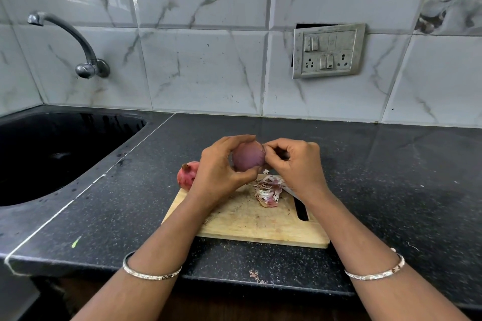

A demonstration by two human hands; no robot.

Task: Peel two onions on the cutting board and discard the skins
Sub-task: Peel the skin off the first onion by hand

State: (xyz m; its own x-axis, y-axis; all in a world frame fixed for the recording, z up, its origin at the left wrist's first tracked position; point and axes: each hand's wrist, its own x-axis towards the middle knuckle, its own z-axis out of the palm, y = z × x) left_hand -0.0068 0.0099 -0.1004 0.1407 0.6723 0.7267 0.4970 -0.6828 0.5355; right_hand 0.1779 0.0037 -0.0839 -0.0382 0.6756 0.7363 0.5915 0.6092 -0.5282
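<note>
Black countertop (378, 177), onion (247, 157) gripped between both hands (216, 173) (297, 164)

I see my left grip (221, 164) curled round a smooth purple onion (247, 156), held above the far edge of the cutting board (247, 219). My right grip (294, 164) pinches the onion's right end. A heap of skins (268, 190) lies on the board beneath it. A second onion (186, 174), in its skin, sits on the desk (130, 216) at the board's far left corner. A knife handle (301, 210) shows on the board's right side, under my right wrist.
</note>
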